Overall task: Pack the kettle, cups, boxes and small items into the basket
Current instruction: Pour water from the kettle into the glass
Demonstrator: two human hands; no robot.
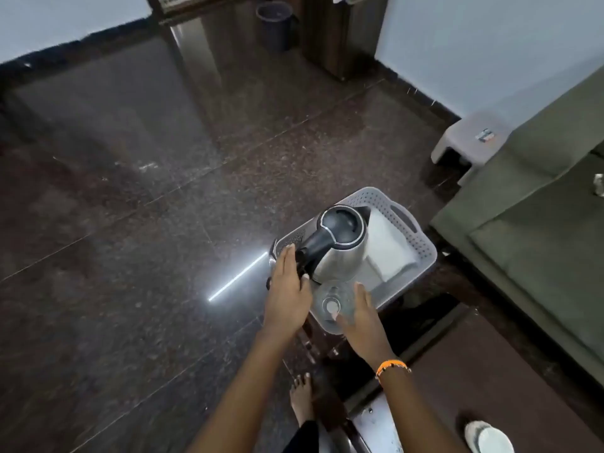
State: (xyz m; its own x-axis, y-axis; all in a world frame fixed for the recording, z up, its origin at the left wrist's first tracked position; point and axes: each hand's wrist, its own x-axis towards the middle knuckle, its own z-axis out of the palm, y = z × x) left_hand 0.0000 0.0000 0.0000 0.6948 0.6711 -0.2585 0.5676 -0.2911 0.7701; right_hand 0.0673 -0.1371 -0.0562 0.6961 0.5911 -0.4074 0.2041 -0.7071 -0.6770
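Note:
A grey perforated basket [412, 227] sits on a dark low table. Inside it stands a steel kettle [340, 253] with a black lid and handle. A folded white item [387, 246] lies to the kettle's right. A clear bottle with a white cap [331, 297] stands at the basket's near corner. My left hand [287, 289] lies flat against the basket's left rim, fingers straight, thumb by the kettle's handle. My right hand [361, 318] is spread at the near edge, its thumb touching the bottle. Neither hand wraps around anything.
A green sofa [536, 223] runs along the right, with a grey stool [470, 142] behind it. A dark bin [274, 24] stands far back. A white cup [488, 436] sits at the bottom right. My bare foot [302, 398] rests on the polished dark floor.

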